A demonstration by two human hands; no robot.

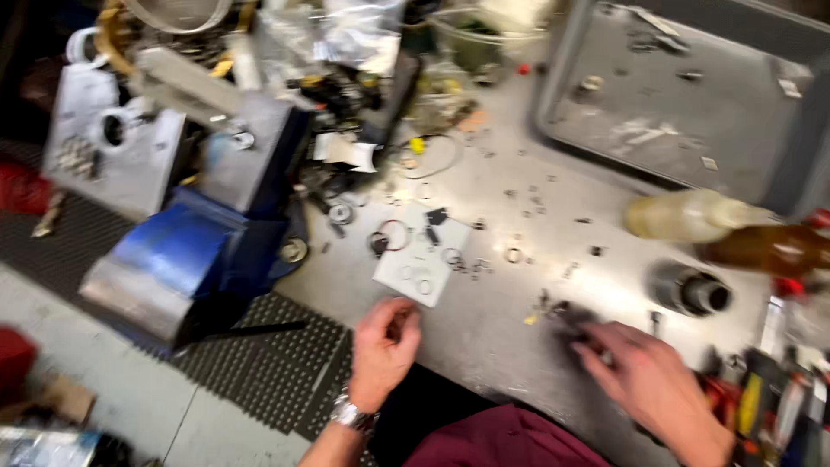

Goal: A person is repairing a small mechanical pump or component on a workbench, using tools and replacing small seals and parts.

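The picture is motion-blurred. My left hand [383,346] rests at the near edge of a metal workbench [493,303] with its fingers curled in; I cannot tell if it holds a small part. My right hand [644,372] reaches left over the bench, its fingertips on a small dark part [572,318]. A white card [424,255] with rings and washers on it lies just beyond my left hand. A grey metal cylinder [689,290] stands beyond my right hand.
A blue bench vise [199,233] is mounted at the bench's left end. A grey tray [683,104] lies at the back right. Two bottles, one pale [687,214] and one brown [769,249], lie at right. Tools [769,398] crowd the near right. Black matting [277,363] covers the floor.
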